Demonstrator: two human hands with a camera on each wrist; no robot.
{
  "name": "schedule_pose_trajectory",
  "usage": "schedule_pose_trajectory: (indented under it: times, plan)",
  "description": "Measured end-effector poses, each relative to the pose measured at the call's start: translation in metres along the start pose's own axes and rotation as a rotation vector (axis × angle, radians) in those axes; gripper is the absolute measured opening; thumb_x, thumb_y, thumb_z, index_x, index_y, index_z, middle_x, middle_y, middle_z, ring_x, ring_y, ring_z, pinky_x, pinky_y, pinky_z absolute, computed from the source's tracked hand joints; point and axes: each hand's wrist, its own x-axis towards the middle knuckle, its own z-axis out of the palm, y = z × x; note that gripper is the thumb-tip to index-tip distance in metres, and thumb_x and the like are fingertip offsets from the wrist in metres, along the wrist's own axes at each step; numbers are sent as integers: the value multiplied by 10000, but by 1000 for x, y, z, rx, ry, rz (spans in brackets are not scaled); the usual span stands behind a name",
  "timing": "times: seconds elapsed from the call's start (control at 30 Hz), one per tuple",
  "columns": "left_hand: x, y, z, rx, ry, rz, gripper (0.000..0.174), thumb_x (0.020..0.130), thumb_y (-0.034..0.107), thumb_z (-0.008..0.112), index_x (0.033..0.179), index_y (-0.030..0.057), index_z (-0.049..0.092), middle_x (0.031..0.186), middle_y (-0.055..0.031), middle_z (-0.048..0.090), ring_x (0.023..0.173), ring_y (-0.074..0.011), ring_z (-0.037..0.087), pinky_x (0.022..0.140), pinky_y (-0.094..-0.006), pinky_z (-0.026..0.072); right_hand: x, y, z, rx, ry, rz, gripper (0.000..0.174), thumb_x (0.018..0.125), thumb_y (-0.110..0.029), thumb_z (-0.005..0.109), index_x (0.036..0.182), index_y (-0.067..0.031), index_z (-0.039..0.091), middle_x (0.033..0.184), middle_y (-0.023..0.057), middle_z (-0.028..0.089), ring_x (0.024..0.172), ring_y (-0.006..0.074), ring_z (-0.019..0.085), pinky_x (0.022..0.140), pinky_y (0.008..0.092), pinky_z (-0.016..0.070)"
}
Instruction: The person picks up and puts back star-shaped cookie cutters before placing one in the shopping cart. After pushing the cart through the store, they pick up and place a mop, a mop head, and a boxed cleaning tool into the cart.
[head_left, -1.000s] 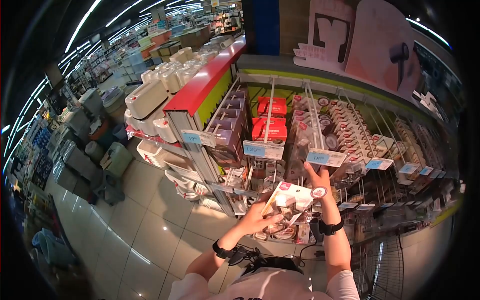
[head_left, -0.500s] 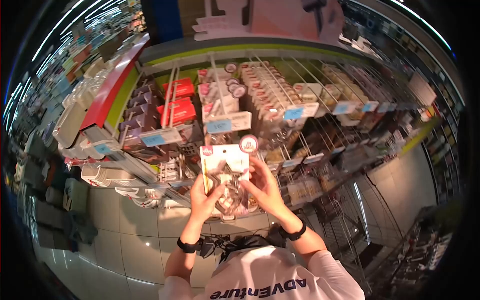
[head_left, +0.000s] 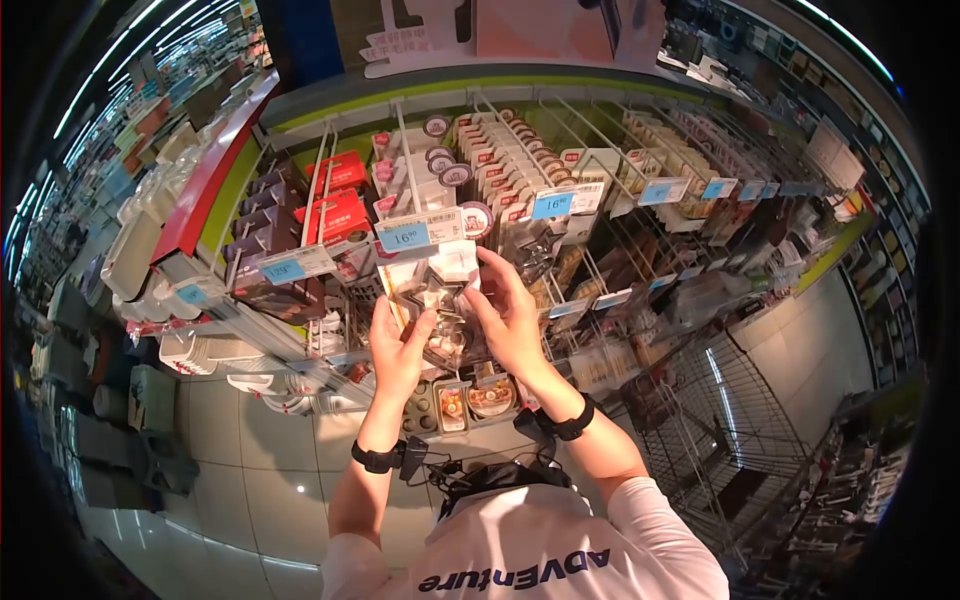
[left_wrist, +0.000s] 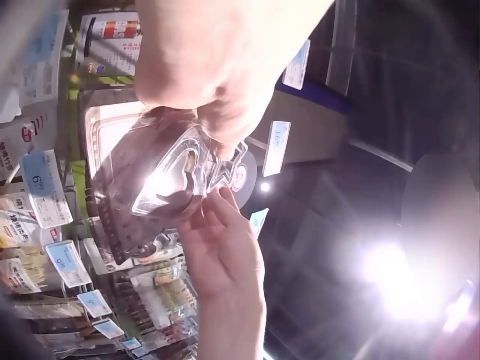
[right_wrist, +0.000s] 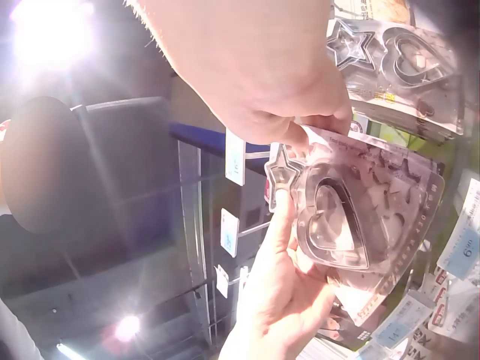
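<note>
a flat pack of silver metal star- and heart-shaped cutters, under clear plastic on a pale printed card, is held between both hands in front of the hanging display, just below a blue-and-white price tag reading 16.90. the star is nearer the card's top and the heart lower.

the left hand grips the pack's left side, its thumb on the clear front and its fingers partly curled at the edge. the right hand pinches the opposite side, thumb at the front and fingers bent; how far the fingers of either hand reach behind the card cannot be told.

a similar pack of star and heart cutters shows beyond the right hand in the right wrist view. small red cardboard boxes hang left of the tag, beside dark purple boxes. a black wristband circles the left wrist, and the person wears a white shirt with dark lettering. a wire shopping cart stands to the right on the pale tiled floor.
</note>
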Motion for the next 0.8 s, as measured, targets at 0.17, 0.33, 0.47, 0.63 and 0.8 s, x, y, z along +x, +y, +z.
schedule_pose_trajectory:
  times: [0.17, 0.33, 0.47, 0.63, 0.8]
  plan:
    - [11, -4, 1, 34, -30, -25, 378, 950, 101, 672, 1268, -12, 503, 1196, -81, 628, 1087, -135, 589, 968, -291, 444, 6, 13, 2, -102, 9, 76, 460, 937, -35, 616, 1380, -23, 494, 1053, 123, 663, 899, 194, 650, 805, 321, 519]
    - [38, -28, -1, 193, 35, -3, 303, 969, 214, 664, 1132, -7, 536, 1067, -88, 655, 943, -132, 603, 830, -308, 487, 2, 17, 10, -497, 5, -219, 509, 928, -141, 664, 1379, 4, 479, 1439, 222, 418, 1340, 393, 428, 1093, 428, 371]
    - [76, -64, -10, 321, 6, -93, 421, 968, 234, 659, 1236, -28, 467, 1094, -131, 647, 936, -178, 625, 827, -335, 499, 3, 28, 21, -604, -188, -319, 524, 934, -213, 662, 1390, -30, 480, 1489, 217, 384, 1347, 408, 412, 1100, 464, 363]
    - [106, -116, -27, 892, 10, 457, 507, 938, 165, 683, 1333, 10, 405, 1198, -152, 613, 1065, -210, 637, 853, -313, 512, -3, 35, 16, -544, -277, -212, 500, 926, -228, 680, 1353, -27, 516, 1442, 214, 430, 1285, 393, 484, 1049, 435, 418]
    - [77, -37, -7, 867, 68, -74, 559, 896, 290, 714, 1285, -55, 510, 1258, -261, 562, 1198, -413, 515, 1025, -459, 398, -31, 27, -25, -456, -401, -202, 487, 906, -263, 686, 1290, 2, 547, 1365, 224, 484, 1232, 396, 519, 1026, 435, 440]
